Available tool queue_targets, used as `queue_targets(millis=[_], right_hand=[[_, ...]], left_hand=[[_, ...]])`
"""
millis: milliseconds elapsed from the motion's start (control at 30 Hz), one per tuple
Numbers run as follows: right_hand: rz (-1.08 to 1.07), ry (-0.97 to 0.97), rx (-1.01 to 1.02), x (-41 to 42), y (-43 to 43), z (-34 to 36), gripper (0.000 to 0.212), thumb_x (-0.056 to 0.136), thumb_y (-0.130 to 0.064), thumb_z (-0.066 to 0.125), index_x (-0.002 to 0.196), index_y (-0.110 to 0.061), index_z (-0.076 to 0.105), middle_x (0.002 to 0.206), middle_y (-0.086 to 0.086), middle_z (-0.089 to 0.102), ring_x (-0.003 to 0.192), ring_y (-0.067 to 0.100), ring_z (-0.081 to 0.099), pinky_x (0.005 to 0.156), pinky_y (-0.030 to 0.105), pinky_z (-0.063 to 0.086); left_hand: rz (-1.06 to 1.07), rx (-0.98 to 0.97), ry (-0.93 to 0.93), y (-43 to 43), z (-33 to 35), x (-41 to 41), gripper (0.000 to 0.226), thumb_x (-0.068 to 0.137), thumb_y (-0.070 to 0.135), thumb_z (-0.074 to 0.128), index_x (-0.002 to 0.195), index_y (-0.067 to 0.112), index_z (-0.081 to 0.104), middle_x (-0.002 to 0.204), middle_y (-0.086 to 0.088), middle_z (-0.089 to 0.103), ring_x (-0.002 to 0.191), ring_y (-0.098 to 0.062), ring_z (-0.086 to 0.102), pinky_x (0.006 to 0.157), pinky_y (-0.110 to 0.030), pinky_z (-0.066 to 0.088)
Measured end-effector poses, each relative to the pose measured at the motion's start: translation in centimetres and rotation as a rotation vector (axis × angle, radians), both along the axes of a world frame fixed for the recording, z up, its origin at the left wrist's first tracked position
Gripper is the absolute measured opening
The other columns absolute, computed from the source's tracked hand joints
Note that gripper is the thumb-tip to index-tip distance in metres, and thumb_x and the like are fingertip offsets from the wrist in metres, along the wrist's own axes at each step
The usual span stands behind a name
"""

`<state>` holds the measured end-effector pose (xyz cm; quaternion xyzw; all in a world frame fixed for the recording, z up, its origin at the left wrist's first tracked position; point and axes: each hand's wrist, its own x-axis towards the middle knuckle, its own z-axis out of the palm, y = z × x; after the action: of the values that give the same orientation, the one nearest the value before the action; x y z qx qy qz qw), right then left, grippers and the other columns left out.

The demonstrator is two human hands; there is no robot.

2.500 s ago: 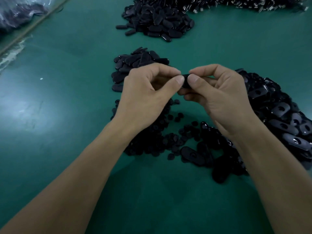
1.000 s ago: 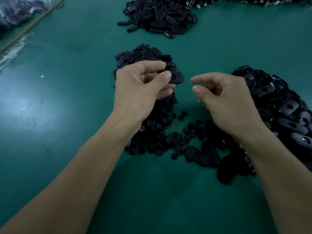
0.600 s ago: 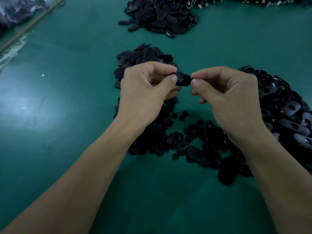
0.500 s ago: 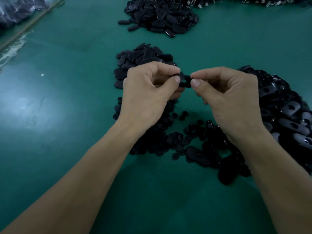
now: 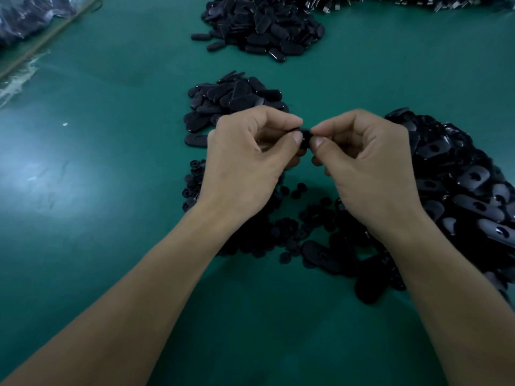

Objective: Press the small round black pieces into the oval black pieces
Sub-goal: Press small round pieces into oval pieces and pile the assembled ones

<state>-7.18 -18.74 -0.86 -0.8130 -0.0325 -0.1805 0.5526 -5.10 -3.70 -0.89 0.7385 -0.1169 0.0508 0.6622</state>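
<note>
At 10 o'clock a crinkled clear bag (image 5: 25,18) lies past the edge of the smooth green mat (image 5: 97,190). Your left hand (image 5: 245,162) is above a scatter of small, flat, matte round pieces (image 5: 295,227). Its fingers are curled, and the thumb and forefinger pinch the oval piece (image 5: 306,135). At 12 o'clock from that hand sits a heap of glossy, rounded ovals (image 5: 231,98), with a bigger heap (image 5: 264,26) farther off. The oval piece is held over the mat between your two thumbs. Only a dark sliver shows, spanning 9 to 3 o'clock, so its ends and face can't be told. Your right hand (image 5: 367,168), fingers curled, pinches the other end. At 3 o'clock lies a pile of shiny holed ovals (image 5: 459,185).
</note>
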Motion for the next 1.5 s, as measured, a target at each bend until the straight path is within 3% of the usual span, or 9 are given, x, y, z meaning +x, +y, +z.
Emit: queue_targets(millis=[333, 500, 667, 833, 1067, 1200, 1333, 1400, 1500], right_hand=[[0.1, 0.026, -0.032, 0.22, -0.34, 0.2, 0.026, 0.091, -0.008, 0.07, 0.086, -0.033, 0.065, 0.077, -0.014, 0.07, 0.073, 0.001, 0.066, 0.068, 0.015, 0.051], [0.041, 0.011, -0.047, -0.02, -0.45, 0.24, 0.028, 0.087, -0.016, 0.073, 0.084, -0.034, 0.052, 0.08, -0.003, 0.07, 0.076, 0.016, 0.07, 0.071, 0.039, 0.059], [-0.007, 0.004, -0.067, -0.3, -0.02, 0.33, 0.029, 0.081, -0.022, 0.071, 0.073, -0.033, 0.046, 0.078, 0.003, 0.072, 0.074, 0.026, 0.071, 0.066, 0.05, 0.058], [-0.023, -0.022, -0.125, -0.39, 0.14, 0.35, 0.038, 0.086, -0.012, 0.074, 0.068, -0.033, 0.048, 0.077, 0.004, 0.07, 0.072, 0.027, 0.07, 0.064, 0.047, 0.059], [-0.009, -0.061, -0.188, -0.66, 0.26, 0.57, 0.04, 0.087, -0.008, 0.071, 0.07, -0.036, 0.049, 0.078, -0.008, 0.072, 0.066, 0.014, 0.07, 0.061, 0.04, 0.059], [-0.006, -0.077, -0.198, -0.56, 0.16, 0.51, 0.032, 0.088, -0.013, 0.073, 0.079, -0.036, 0.054, 0.072, -0.01, 0.07, 0.069, 0.006, 0.07, 0.063, 0.027, 0.058], [-0.02, -0.11, -0.295, -0.3, -0.06, 0.3, 0.02, 0.09, -0.021, 0.073, 0.099, -0.036, 0.063, 0.093, -0.016, 0.066, 0.083, -0.001, 0.063, 0.071, 0.007, 0.044], [0.006, -0.081, -0.276, -0.05, -0.33, 0.19, 0.021, 0.091, -0.021, 0.072, 0.104, -0.037, 0.065, 0.099, -0.016, 0.067, 0.088, -0.001, 0.064, 0.074, 0.008, 0.045], [0.072, -0.023, -0.148, 0.17, -0.54, 0.11, 0.019, 0.091, -0.016, 0.072, 0.097, -0.033, 0.069, 0.09, -0.016, 0.073, 0.088, 0.002, 0.07, 0.082, 0.024, 0.056]], left_hand=[[0.005, 0.1, -0.04, 0.02, 0.04, -0.02, 0.016, 0.091, 0.004, 0.072, 0.094, 0.019, 0.074, 0.083, 0.002, 0.076, 0.078, -0.012, 0.075, 0.076, -0.034, 0.063], [-0.005, 0.163, -0.079, 0.04, 0.05, -0.05, 0.017, 0.092, 0.006, 0.07, 0.094, 0.022, 0.074, 0.083, 0.005, 0.076, 0.078, -0.01, 0.075, 0.078, -0.036, 0.063], [0.018, 0.243, -0.133, -0.01, 0.04, -0.09, 0.022, 0.088, 0.007, 0.073, 0.09, 0.029, 0.07, 0.082, 0.013, 0.074, 0.077, -0.001, 0.071, 0.075, -0.019, 0.055], [0.061, 0.334, -0.206, 0.03, 0.0, -0.21, 0.019, 0.088, 0.008, 0.073, 0.097, 0.025, 0.072, 0.082, 0.018, 0.07, 0.077, 0.003, 0.068, 0.073, -0.013, 0.053], [0.08, 0.383, -0.24, 0.33, -0.12, -0.06, 0.017, 0.087, 0.011, 0.076, 0.1, 0.022, 0.073, 0.087, 0.016, 0.071, 0.079, 0.001, 0.068, 0.078, -0.028, 0.059], [0.072, 0.382, -0.236, 0.34, -0.09, -0.08, 0.018, 0.088, 0.01, 0.075, 0.101, 0.023, 0.072, 0.086, 0.02, 0.069, 0.08, 0.005, 0.067, 0.077, -0.021, 0.057], [0.03, 0.314, -0.177, 0.3, -0.04, 0.01, 0.024, 0.088, 0.01, 0.075, 0.102, 0.028, 0.068, 0.089, 0.015, 0.073, 0.084, 0.001, 0.069, 0.079, -0.024, 0.057], [0.002, 0.257, -0.126, 0.43, 0.01, 0.17, 0.029, 0.087, 0.011, 0.075, 0.1, 0.034, 0.063, 0.088, 0.01, 0.074, 0.082, -0.004, 0.07, 0.081, -0.031, 0.058], [-0.031, 0.198, -0.081, 0.63, 0.13, 0.35, 0.033, 0.086, 0.009, 0.077, 0.099, 0.035, 0.061, 0.085, 0.008, 0.075, 0.08, -0.007, 0.072, 0.08, -0.03, 0.059]])
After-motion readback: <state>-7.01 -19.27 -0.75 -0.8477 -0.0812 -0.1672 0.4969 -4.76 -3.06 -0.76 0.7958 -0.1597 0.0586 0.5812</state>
